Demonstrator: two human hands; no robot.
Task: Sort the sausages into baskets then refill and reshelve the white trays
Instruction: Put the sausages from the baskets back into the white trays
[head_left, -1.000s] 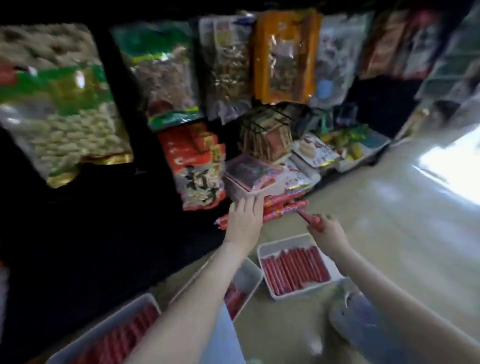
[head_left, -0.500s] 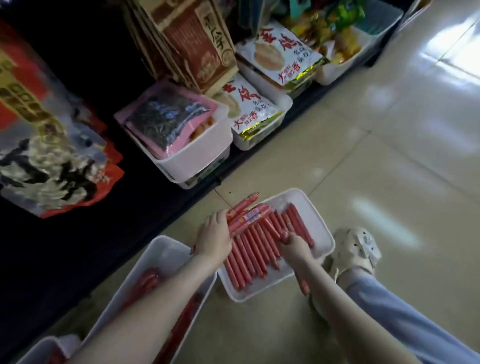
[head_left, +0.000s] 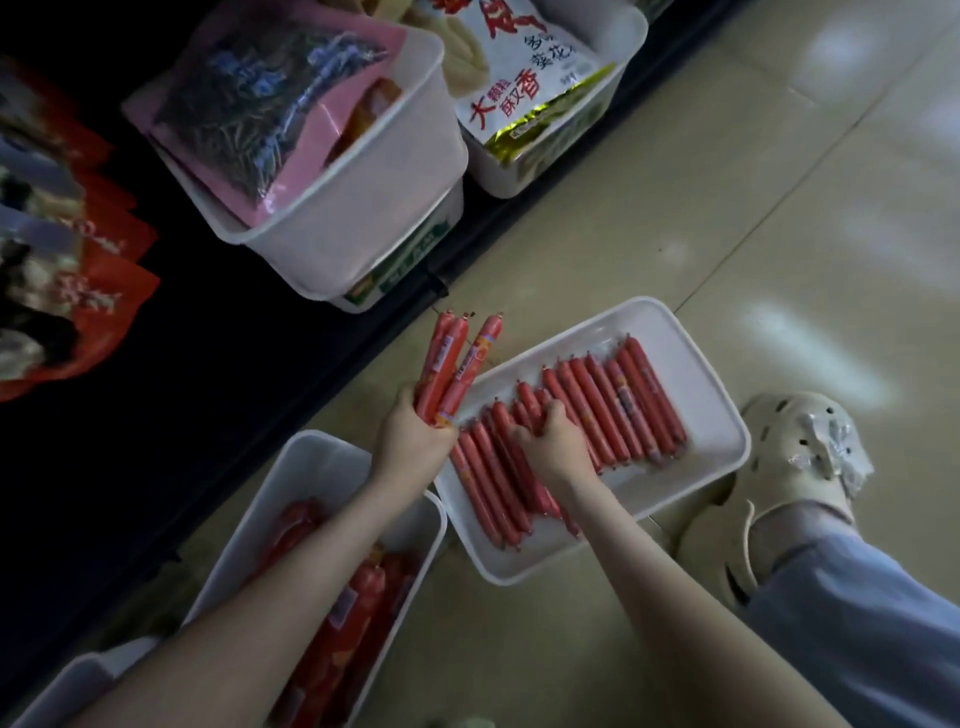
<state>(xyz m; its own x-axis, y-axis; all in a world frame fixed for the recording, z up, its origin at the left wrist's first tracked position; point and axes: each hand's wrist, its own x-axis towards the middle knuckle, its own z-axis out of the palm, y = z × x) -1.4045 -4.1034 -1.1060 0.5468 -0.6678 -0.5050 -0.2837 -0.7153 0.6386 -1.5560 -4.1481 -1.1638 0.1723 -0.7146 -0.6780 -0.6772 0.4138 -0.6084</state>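
Observation:
A white tray (head_left: 691, 358) lies on the floor with a row of several red sausages (head_left: 623, 410) in it. My left hand (head_left: 410, 436) grips a bundle of three red sausages (head_left: 452, 369) that point up and away, just past the tray's left edge. My right hand (head_left: 550, 447) rests on the row in the tray, its fingers curled over the sausages at the middle. A second white tray (head_left: 322, 462) holding fatter red sausages (head_left: 353, 613) sits at lower left, partly under my left forearm.
A dark shelf base runs diagonally at the left. On it stand a white bin (head_left: 353, 208) of pink snack bags and another bin (head_left: 524, 171) with a white packet. My foot in a cream clog (head_left: 784, 467) is right of the tray. A third tray's corner (head_left: 72, 675) shows bottom left.
The view has dropped from the shelves to the floor trays. My left hand has lifted its sausage bundle clear of the tray. My right hand has come down onto the row.

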